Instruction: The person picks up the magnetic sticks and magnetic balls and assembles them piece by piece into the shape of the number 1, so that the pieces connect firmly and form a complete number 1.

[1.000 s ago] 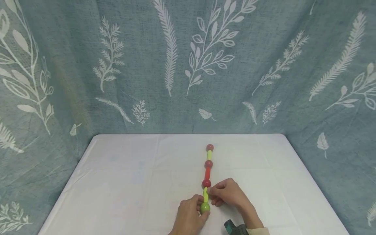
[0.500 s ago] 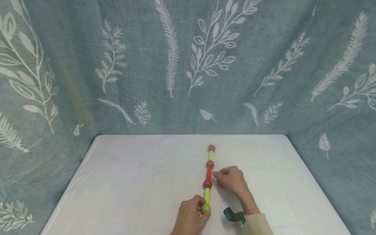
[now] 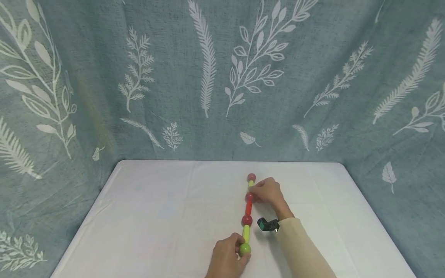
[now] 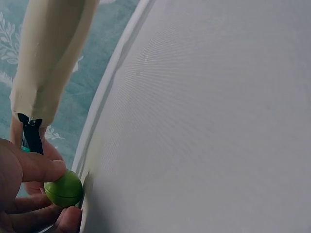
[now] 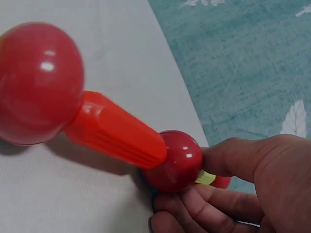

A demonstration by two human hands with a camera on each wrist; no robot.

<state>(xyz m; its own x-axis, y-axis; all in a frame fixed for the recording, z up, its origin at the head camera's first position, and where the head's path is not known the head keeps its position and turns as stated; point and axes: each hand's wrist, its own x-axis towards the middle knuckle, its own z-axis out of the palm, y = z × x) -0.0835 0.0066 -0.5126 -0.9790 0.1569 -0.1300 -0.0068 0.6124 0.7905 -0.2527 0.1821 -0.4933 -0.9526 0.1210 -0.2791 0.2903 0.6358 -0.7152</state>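
Note:
A straight chain of toy balls and rods lies on the white table. Its near end is a green ball point(image 3: 245, 249), which my left hand point(image 3: 226, 255) holds between thumb and fingers. Beyond it come a yellow-green rod point(image 3: 246, 233), a red ball point(image 3: 247, 220), a red rod point(image 3: 248, 207) and a second red ball point(image 5: 175, 162). Past that ball, my right hand point(image 3: 269, 194) pinches the far yellow-green rod point(image 5: 205, 177), partly hidden by the fingers; the thumb lies against the ball. A last red ball point(image 3: 251, 177) ends the chain.
White cloth covers the table point(image 3: 156, 216), whose far edge meets a blue-green leaf-patterned curtain point(image 3: 174, 85). Above the cloth, a small dark device point(image 3: 267, 224) is strapped at the right wrist, beside a beige sleeve point(image 3: 302, 247).
From the near yellow-green rod, my right hand has moved away along the chain, past the red rod, to the far yellow-green rod. My left hand stays at the green ball.

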